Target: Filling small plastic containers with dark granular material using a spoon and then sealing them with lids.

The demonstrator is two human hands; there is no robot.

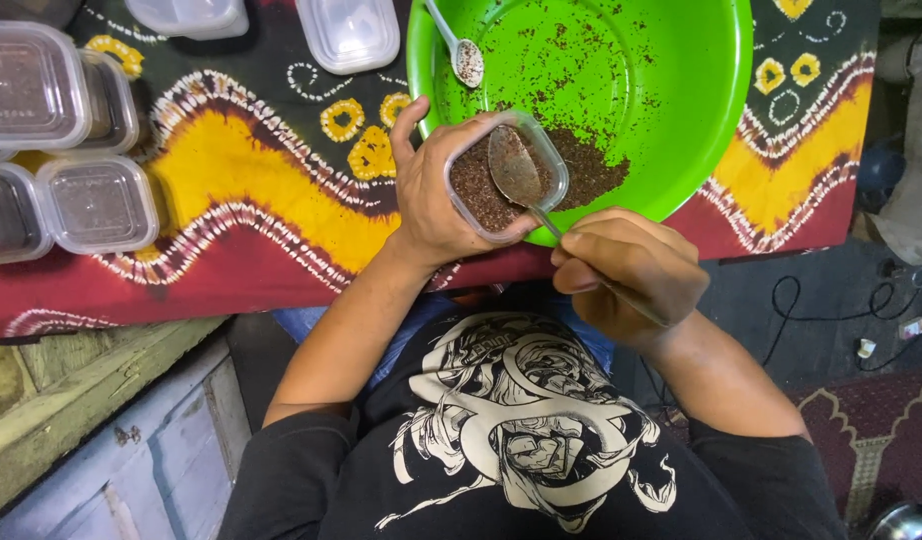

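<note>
Right hand (631, 270): grip pinched on a metal spoon (516, 172), its bowl laid in the small clear container (501, 175). Container, filled with brown granules, is clasped in the left hand (436, 195) over the near rim of the green bowl (671, 90). Second spoon (461, 55) rests inside the bowl. Lidded containers (96, 200) are stacked far left on the patterned tabletop (251, 190).
</note>
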